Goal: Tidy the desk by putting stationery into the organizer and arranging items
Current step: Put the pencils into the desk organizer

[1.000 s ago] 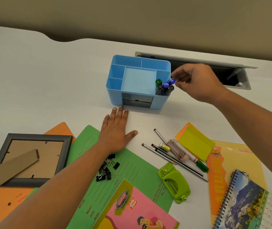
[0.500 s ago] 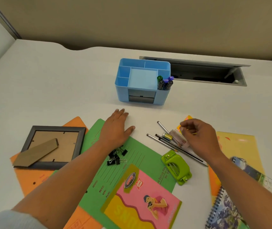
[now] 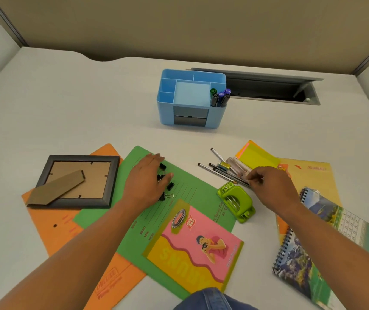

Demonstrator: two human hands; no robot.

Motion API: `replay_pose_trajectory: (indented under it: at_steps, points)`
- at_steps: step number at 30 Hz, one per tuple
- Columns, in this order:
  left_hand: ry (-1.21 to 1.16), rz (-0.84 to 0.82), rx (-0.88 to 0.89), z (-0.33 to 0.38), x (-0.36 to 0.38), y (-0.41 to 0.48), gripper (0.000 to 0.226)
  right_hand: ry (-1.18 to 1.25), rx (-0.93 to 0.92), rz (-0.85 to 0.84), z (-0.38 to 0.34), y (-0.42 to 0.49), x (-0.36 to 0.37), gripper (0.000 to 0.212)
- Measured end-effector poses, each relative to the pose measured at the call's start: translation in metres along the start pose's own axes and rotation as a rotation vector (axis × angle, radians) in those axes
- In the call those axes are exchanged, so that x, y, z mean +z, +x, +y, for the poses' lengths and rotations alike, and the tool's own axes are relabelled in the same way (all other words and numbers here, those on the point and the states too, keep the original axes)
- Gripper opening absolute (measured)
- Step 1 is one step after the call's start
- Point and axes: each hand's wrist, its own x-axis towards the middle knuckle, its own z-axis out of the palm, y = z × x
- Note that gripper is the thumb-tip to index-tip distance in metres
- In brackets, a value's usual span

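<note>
Reaches w/ both hands low over the white desk (image 3: pixel 67 104).

Lays L hand (image 3: pixel 145 179) palm-down over the black binder clips (image 3: pixel 167 175), scattered on the green folder (image 3: pixel 192 189). Thumb out to the side against the clips, fingers bent down over them. Can't tell whether gripping any or just covering.

Pinches w/ R hand (image 3: pixel 268 186) at the near ends of the pencils (image 3: pixel 214 171), fingers curled, tips together. Can't tell exactly which piece, knuckles in the way.

Toward back of desk, well apart from both hands: blue organizer (image 3: pixel 166 115), upright, drawer front facing cam. In its front-R compartment: markers (image 3: pixel 220 98), caps up, one green, rest purple/dark.

Behind organizer: open cable hatch (image 3: pixel 268 90) in the desktop.

Just R of pencils: sticky notes (image 3: pixel 257 158), yellow-green on top, at corner of yellow folder (image 3: pixel 315 182).

Near side of R hand, at R edge of green folder: green hole punch (image 3: pixel 235 201).

Under green folder, to L: orange folder (image 3: pixel 67 231), w/ picture frame (image 3: pixel 94 175) face-down on it, stand flap showing.

On near part of green folder: pink-and-yellow notebook (image 3: pixel 192 247).

Far R, below R forearm: spiral-bound calendar (image 3: pixel 295 260) w/ mountain photo, overlapping yellow folder.
</note>
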Motion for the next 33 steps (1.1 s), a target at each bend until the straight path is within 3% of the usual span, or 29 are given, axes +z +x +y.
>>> replay_pose_trajectory:
  at_steps: [8,14,19,26,33]
  points:
    - [-0.082,0.062,0.115,0.010,-0.013,-0.010,0.052,-0.264,0.101,0.031,0.012,-0.020,-0.007,0.021]
    - [-0.121,0.092,0.150,0.025,-0.014,-0.011,0.045,-0.344,0.091,-0.030,0.013,-0.021,-0.005,0.012]
    - [-0.181,0.182,0.105,0.053,-0.009,-0.011,0.041,-0.385,0.022,-0.078,0.015,-0.018,-0.005,0.009]
    - [-0.195,0.181,0.128,0.085,-0.006,-0.010,0.039,-0.562,-0.102,-0.070,0.017,-0.018,-0.004,0.016]
    - [-0.239,0.155,0.162,0.096,-0.009,0.003,0.035,-0.455,-0.134,-0.040,0.011,-0.025,-0.019,0.018]
